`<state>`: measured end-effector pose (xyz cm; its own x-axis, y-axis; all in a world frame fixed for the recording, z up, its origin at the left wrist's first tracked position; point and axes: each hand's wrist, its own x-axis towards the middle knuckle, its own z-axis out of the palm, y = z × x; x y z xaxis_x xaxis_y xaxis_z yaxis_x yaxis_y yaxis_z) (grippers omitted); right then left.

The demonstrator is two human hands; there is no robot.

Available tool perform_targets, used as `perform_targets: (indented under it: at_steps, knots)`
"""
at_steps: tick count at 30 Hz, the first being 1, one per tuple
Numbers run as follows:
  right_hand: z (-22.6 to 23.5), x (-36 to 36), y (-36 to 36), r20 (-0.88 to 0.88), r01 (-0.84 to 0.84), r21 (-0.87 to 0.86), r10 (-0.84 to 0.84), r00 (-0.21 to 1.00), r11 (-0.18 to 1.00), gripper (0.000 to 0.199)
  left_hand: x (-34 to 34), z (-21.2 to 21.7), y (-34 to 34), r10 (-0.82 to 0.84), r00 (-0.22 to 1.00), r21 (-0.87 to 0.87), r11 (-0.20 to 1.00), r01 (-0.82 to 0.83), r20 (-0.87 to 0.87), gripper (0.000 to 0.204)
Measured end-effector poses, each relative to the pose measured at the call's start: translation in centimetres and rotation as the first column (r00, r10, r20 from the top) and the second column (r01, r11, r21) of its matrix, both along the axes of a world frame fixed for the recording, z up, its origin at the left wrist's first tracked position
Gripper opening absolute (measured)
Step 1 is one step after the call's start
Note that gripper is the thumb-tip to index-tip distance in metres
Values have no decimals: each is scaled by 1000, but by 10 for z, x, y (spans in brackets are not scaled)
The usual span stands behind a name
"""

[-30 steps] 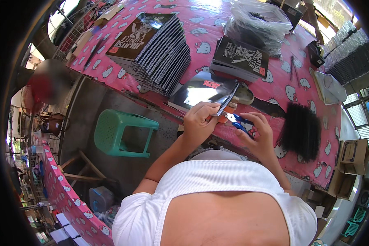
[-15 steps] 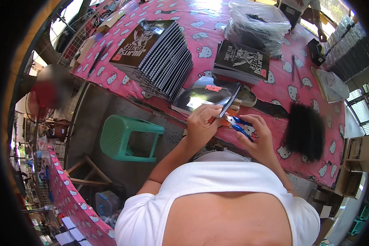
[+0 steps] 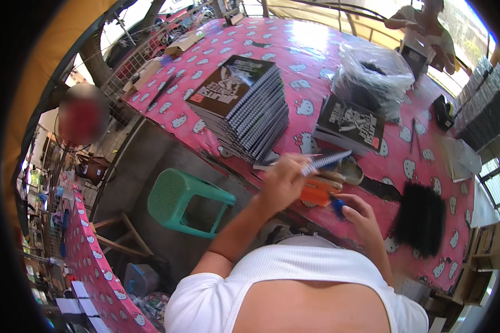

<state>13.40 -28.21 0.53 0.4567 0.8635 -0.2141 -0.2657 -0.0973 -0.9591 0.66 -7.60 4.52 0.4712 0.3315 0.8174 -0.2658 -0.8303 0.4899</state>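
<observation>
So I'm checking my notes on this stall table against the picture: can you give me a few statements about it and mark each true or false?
1. The left hand holds a striped spiral binding. True.
2. The tablecloth is plain blue. False: it is pink with a white cartoon-cat print.
3. A green plastic stool stands beside the table. True.
4. The tall stack of notebooks lies in the clear plastic bag. False: it sits on the cloth, apart from the bag.
5. The right hand holds a blue tool. True.
</observation>
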Motion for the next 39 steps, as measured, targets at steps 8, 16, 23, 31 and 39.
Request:
perform_targets:
  at_steps: [8, 16, 23, 31, 39]
  knots:
    - [-107, 43, -71, 988, 546, -49, -39, 149, 836, 46, -32, 89, 184, 462, 733, -675, 738, -5, 500, 28]
    - [-118, 50, -60, 957, 555, -44, -125, 263, 831, 54, -47, 26, 253, 625, 752, -808, 544, -226, 210, 19]
    - [-104, 53, -39, 973, 512, -74, -51, 227, 856, 54, -25, 3, 258, 506, 748, -807, 587, 67, 430, 6]
    - [-103, 142, -11, 884, 577, 132, -359, 299, 806, 40, -48, 23, 217, 640, 703, -689, 660, -298, 310, 30]
    - [-110, 249, 83, 297, 515, -130, -462, 836, 848, 54, -35, 2, 13, 0, 834, -568, 731, 377, 552, 11]
